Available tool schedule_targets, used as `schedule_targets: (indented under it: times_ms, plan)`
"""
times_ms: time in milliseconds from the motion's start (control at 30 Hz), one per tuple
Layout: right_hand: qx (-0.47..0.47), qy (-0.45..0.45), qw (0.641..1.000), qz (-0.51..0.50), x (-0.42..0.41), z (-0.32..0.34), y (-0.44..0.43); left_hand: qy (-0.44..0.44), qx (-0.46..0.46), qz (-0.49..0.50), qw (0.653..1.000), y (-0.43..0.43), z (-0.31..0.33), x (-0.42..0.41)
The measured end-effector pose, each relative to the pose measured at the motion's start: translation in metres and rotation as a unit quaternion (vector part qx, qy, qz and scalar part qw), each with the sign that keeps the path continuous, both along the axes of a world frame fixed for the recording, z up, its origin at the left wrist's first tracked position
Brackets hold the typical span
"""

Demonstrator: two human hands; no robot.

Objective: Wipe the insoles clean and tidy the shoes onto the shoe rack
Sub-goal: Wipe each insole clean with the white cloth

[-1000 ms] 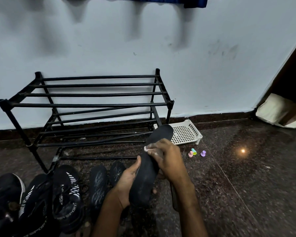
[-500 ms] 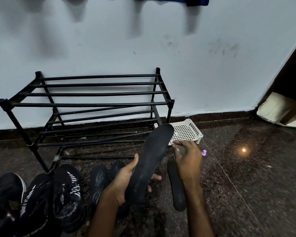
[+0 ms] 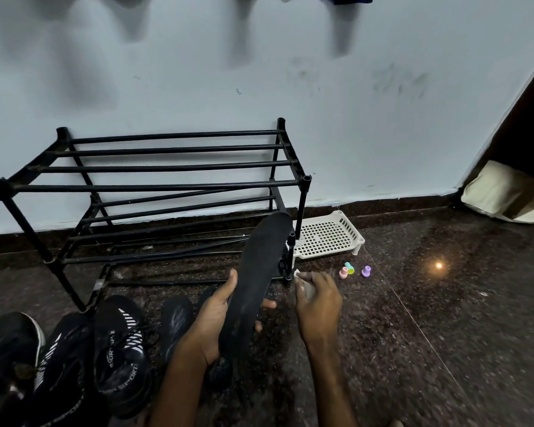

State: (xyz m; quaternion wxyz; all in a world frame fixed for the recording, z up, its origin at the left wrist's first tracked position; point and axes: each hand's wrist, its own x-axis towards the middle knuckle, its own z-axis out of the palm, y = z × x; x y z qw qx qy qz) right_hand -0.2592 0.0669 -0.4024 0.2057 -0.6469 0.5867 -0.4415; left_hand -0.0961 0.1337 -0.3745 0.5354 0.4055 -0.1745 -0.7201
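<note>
My left hand [image 3: 211,315] grips a black insole [image 3: 256,272] from below, its toe end pointing up toward the black shoe rack [image 3: 154,186]. Just to the insole's right, my right hand [image 3: 318,303] holds a small white wipe [image 3: 302,285], clear of the insole. Another black insole [image 3: 174,322] lies on the floor left of my left hand. Black sports shoes [image 3: 117,355] with white stripes sit at the bottom left. The rack's shelves carry nothing.
A white perforated plastic tray [image 3: 327,238] lies on the floor to the rack's right. Three small coloured pieces [image 3: 353,270] sit near it. A pale bag [image 3: 503,192] leans in the dark doorway at right. The floor is dark speckled stone.
My right hand was wiping on the insole, then moved off it to the right. The insole now stands more upright in my left hand. The insole seen on the floor under my right arm is hidden.
</note>
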Motion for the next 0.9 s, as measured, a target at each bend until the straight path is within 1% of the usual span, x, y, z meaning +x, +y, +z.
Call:
schedule_targets:
  times_ms: [67, 133, 200, 233, 267, 333, 400, 467, 533, 600, 667, 733, 767, 833, 900]
  plan:
    - [-0.048, -0.023, 0.999, 0.013, 0.006, 0.010, 0.001, -0.008, 0.009, 0.001, 1.000, -0.001, -0.001, -0.001]
    - [-0.093, -0.036, 0.992, 0.073, 0.015, 0.021, 0.002, -0.013, 0.017, 0.006, 1.000, 0.000, -0.002, -0.002]
    - [-0.100, -0.015, 0.985, 0.141, 0.021, 0.025, 0.004, -0.011, 0.013, 0.013, 1.000, 0.001, -0.003, -0.004]
    - [-0.089, 0.011, 0.984, 0.151, 0.022, 0.024, 0.003, -0.018, 0.007, 0.011, 1.000, 0.002, -0.003, -0.005]
    - [-0.068, 0.038, 0.987, 0.138, 0.021, 0.019, 0.002, -0.027, 0.001, 0.007, 1.000, 0.002, -0.002, -0.005]
    - [-0.004, 0.074, 0.994, 0.075, 0.011, 0.009, -0.002, -0.025, -0.004, 0.001, 1.000, 0.001, -0.001, -0.002]
    - [0.030, 0.053, 0.998, 0.035, -0.002, 0.001, -0.004, 0.012, -0.005, 0.012, 1.000, 0.001, 0.001, 0.001]
    - [0.028, 0.012, 0.999, 0.031, -0.007, -0.001, -0.006, 0.045, -0.011, 0.044, 0.998, -0.002, 0.001, 0.003]
    - [0.001, -0.022, 0.998, 0.061, -0.003, 0.006, -0.004, 0.075, -0.025, 0.103, 0.992, -0.005, 0.000, 0.004]
    - [-0.019, -0.077, 0.991, 0.106, 0.006, 0.019, 0.002, 0.099, -0.030, 0.155, 0.982, -0.008, -0.001, 0.002]
    - [-0.030, -0.106, 0.980, 0.166, 0.017, 0.027, 0.009, 0.124, -0.023, 0.174, 0.977, -0.008, 0.000, 0.001]
    - [-0.017, -0.095, 0.969, 0.227, 0.027, 0.027, 0.014, 0.147, -0.014, 0.167, 0.975, -0.008, 0.000, 0.003]
    - [-0.007, -0.076, 0.966, 0.248, 0.031, 0.026, 0.017, 0.150, -0.007, 0.163, 0.975, -0.008, -0.001, 0.004]
    - [0.020, -0.049, 0.963, 0.265, 0.036, 0.019, 0.019, 0.152, 0.002, 0.158, 0.976, -0.009, -0.006, 0.006]
    - [0.077, -0.071, 0.952, 0.287, 0.033, 0.013, 0.018, 0.149, 0.004, 0.160, 0.976, -0.009, -0.011, 0.009]
